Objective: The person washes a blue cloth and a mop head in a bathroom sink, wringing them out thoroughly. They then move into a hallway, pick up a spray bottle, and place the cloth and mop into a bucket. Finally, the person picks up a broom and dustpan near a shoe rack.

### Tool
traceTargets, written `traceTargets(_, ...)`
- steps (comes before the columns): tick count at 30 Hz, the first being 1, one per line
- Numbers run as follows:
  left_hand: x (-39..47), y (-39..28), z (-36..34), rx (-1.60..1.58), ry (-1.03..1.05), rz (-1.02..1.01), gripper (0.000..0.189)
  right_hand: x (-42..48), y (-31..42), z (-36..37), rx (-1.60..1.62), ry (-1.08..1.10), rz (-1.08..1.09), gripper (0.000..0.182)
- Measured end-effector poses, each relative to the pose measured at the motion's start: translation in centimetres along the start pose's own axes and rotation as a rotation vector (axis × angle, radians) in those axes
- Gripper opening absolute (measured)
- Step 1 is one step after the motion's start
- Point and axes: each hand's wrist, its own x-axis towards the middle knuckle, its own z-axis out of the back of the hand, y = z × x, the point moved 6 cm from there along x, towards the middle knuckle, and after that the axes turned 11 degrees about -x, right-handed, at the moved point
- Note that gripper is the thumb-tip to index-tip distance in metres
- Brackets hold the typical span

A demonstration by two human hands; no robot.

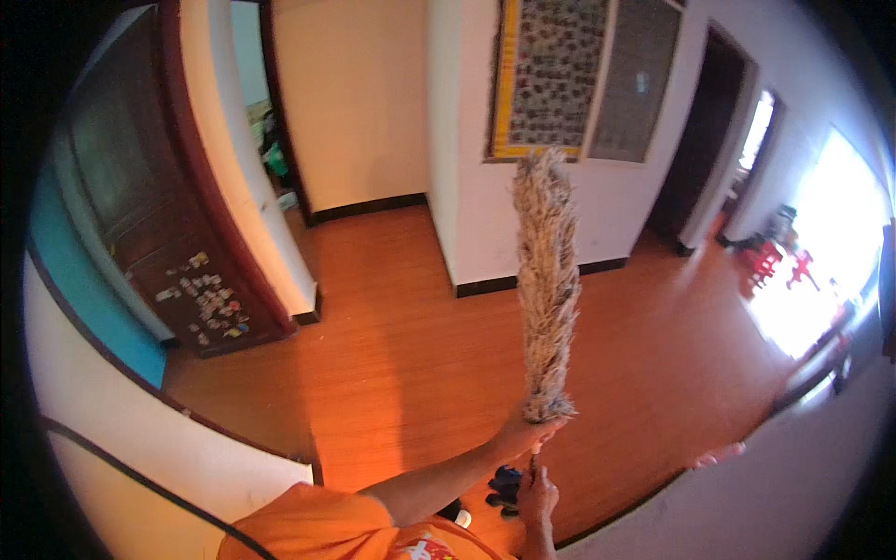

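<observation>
A long feather duster (549,280) with shaggy tan and grey plumage stands nearly upright before me. My left hand (528,434) is closed around it at the lower end of the plumage. Just below, my right hand (537,493) grips its thin handle (535,458). The duster's top overlaps the lower edge of a yellow-bordered framed panel (504,84) on the white wall behind; whether it touches the panel cannot be told.
Dark shoes (505,490) lie on the wooden floor (364,392) beside my hands. At the left is a dark door (147,210) with stickers. A wall corner (456,266) juts out ahead; red plastic stools (763,260) stand far right. A wall edge (630,518) runs close on my right.
</observation>
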Motion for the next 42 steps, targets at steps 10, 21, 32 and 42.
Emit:
traceTargets(10, 12.2, 3.0, -2.4, -0.014, 0.013, 0.187, 0.015, 9.3, -10.5, 0.5, -0.078, -0.094, -0.019, 0.031)
traceTargets(21, 21.0, 3.0, -8.2, -0.190, 0.134, 0.307, 0.013, 11.9, -16.1, 8.6, -0.267, -0.062, -0.224, 0.045)
traceTargets(32, 50.0, 17.6, -23.4, -0.237, 0.037, 0.281, 0.015, 35.2, -41.2, 17.5, 0.524, 0.027, -0.088, 0.045)
traceTargets(42, 69.9, 31.6, -31.7, -0.422, 0.036, 0.371, 0.009, 45.5, -60.0, 19.7, 0.781, 0.168, -0.340, 0.041)
